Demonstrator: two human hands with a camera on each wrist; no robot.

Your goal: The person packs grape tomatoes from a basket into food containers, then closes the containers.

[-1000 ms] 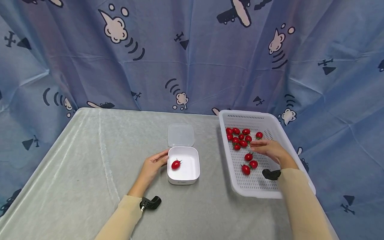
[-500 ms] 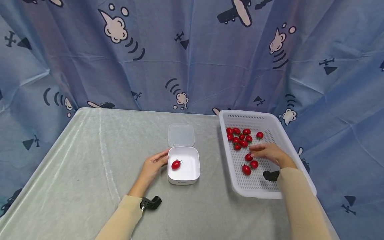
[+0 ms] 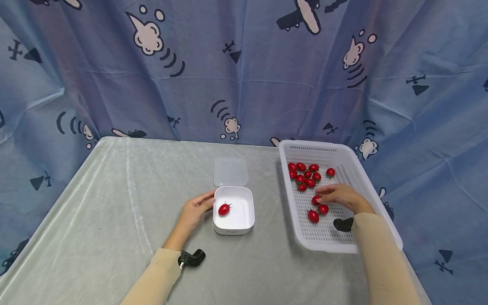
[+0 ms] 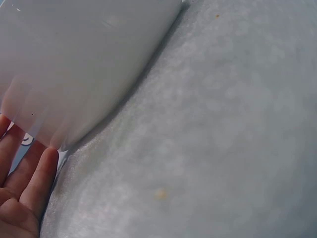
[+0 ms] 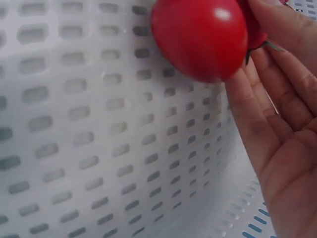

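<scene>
Inside a white perforated basket (image 3: 301, 237), my right hand (image 3: 345, 199) has its thumb and fingers about a red cherry tomato (image 3: 314, 200), which still lies among the others. The right wrist view shows my thumb (image 5: 292, 29) against this tomato, partly hidden behind a nearer one (image 5: 200, 37). Two more tomatoes (image 3: 313, 217) lie just in front. My left hand (image 3: 194, 212) touches the left wall of a small white box (image 3: 242, 212), fingers nearly straight. One cherry tomato (image 3: 224, 209) lies in that box. In the left wrist view, fingertips (image 4: 47, 158) rest on the box wall.
A clear lid (image 3: 230, 171) lies behind the white box. Several cherry tomatoes (image 3: 305, 176) cluster in the basket's far left part, and another (image 3: 330, 172) sits apart to their right. A blue patterned curtain (image 3: 244, 76) hangs behind the cloth-covered table (image 3: 95, 220).
My right hand has come slightly nearer to me, from beside the tomato cluster down onto the single cherry tomato. The left hand and the box have stayed in place.
</scene>
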